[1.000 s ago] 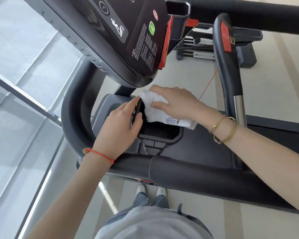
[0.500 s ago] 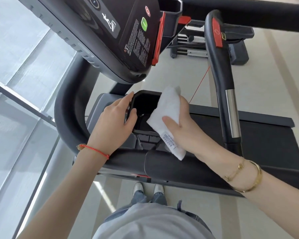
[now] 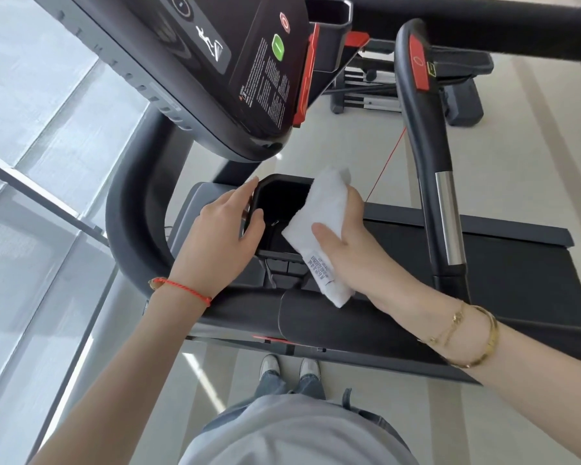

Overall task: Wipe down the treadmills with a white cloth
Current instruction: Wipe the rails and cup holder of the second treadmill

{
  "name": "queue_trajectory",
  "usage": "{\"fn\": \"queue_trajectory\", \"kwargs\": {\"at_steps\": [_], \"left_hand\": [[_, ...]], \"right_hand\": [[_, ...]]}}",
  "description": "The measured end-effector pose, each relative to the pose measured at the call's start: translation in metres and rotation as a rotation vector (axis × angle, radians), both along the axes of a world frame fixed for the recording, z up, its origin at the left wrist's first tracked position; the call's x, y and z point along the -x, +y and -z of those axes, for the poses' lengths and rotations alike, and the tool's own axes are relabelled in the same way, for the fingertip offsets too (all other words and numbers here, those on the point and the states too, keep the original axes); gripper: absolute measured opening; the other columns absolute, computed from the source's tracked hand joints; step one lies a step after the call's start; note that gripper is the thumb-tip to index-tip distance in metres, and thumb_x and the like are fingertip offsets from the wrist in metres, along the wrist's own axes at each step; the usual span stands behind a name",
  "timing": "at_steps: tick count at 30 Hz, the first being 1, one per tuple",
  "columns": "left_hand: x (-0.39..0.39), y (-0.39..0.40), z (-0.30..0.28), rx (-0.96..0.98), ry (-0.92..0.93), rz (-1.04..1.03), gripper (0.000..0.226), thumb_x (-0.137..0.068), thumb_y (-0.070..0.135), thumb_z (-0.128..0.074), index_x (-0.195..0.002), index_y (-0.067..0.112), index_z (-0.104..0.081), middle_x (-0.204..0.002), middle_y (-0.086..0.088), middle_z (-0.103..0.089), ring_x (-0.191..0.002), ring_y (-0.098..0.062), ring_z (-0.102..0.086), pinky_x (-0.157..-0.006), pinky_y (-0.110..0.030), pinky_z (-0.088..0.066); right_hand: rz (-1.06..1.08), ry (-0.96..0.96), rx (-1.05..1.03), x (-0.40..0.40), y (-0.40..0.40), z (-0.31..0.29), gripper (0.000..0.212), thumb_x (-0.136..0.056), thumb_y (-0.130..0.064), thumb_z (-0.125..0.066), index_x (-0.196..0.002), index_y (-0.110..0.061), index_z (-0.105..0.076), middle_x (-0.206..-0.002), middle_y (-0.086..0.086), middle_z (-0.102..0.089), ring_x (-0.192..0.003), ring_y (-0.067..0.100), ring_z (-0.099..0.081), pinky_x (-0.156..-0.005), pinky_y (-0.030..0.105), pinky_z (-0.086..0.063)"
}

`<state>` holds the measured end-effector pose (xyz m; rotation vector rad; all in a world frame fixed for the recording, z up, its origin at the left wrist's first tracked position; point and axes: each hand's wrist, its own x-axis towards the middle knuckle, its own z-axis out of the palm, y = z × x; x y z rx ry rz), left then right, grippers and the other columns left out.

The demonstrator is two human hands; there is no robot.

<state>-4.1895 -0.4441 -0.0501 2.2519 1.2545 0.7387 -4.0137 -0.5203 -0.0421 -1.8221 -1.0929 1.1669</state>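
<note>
left hand [image 3: 222,226] grips the cup holder [image 3: 282,209] rim to steady it; right hand [image 3: 346,243] holds the folded white cloth [image 3: 319,226] against its right edge.

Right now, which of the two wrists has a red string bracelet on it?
The left wrist, whose hand grips the black cup holder. The right wrist has gold bracelets instead.

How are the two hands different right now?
The right hand holds the white cloth, thumb pressed on top; the left hand has no cloth and grips the left rim of the black cup holder. The left wrist wears a red string bracelet; the right wrist wears gold bracelets. Both hands are bare and work at the same cup holder.
</note>
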Motion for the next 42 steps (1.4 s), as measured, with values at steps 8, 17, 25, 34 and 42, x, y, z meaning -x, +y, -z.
{"fn": "queue_trajectory", "kwargs": {"at_steps": [8,17,25,34,42], "left_hand": [[-0.001,-0.002,-0.001,-0.009,0.021,-0.017,0.047,-0.097,0.021,-0.052,-0.144,0.018,-0.046,-0.098,-0.007,-0.066,-0.084,-0.023,-0.065,-0.078,-0.042,-0.054],[0.000,-0.001,-0.001,-0.008,0.023,-0.026,0.038,-0.095,0.017,-0.056,-0.133,0.014,-0.054,-0.090,-0.008,-0.066,-0.082,-0.025,-0.063,-0.075,-0.039,-0.050],[0.000,0.000,0.002,-0.020,0.042,-0.056,0.045,-0.095,0.021,-0.055,-0.139,0.020,-0.052,-0.098,0.002,-0.067,-0.084,-0.015,-0.065,-0.072,-0.017,-0.040],[0.003,0.003,0.002,0.012,0.032,-0.036,0.045,-0.096,0.027,-0.053,-0.141,0.022,-0.050,-0.097,0.014,-0.059,-0.083,-0.003,-0.059,-0.076,0.009,-0.030],[0.013,0.000,0.001,0.070,-0.019,0.032,0.046,-0.100,0.026,-0.043,-0.145,0.019,-0.046,-0.097,0.009,-0.060,-0.075,-0.007,-0.049,-0.074,-0.003,-0.035]], "right_hand": [[-0.431,-0.472,-0.112,-0.042,0.070,-0.010,0.034,-0.102,-0.041,-0.040,-0.132,-0.026,-0.046,-0.097,-0.002,-0.063,-0.084,0.021,-0.057,-0.070,0.034,-0.040],[-0.656,-0.748,-0.206,-0.028,0.102,-0.011,0.036,-0.098,-0.051,-0.040,-0.131,-0.037,-0.045,-0.064,-0.004,-0.053,-0.065,0.012,-0.050,-0.059,0.025,-0.032],[-0.352,-0.421,-0.207,-0.048,0.058,0.003,0.025,-0.100,-0.040,-0.046,-0.121,-0.028,-0.054,-0.084,0.003,-0.065,-0.074,0.014,-0.060,-0.067,0.028,-0.046],[-0.230,-0.345,-0.345,-0.059,0.019,-0.002,0.037,-0.101,-0.045,-0.037,-0.133,-0.032,-0.050,-0.068,-0.006,-0.064,-0.052,0.010,-0.052,-0.049,0.016,-0.037],[-0.679,-0.555,-0.286,-0.043,-0.021,-0.024,0.063,-0.093,-0.063,-0.019,-0.148,-0.035,-0.032,-0.145,-0.021,-0.043,-0.136,-0.009,-0.032,-0.108,0.019,-0.032]]}}
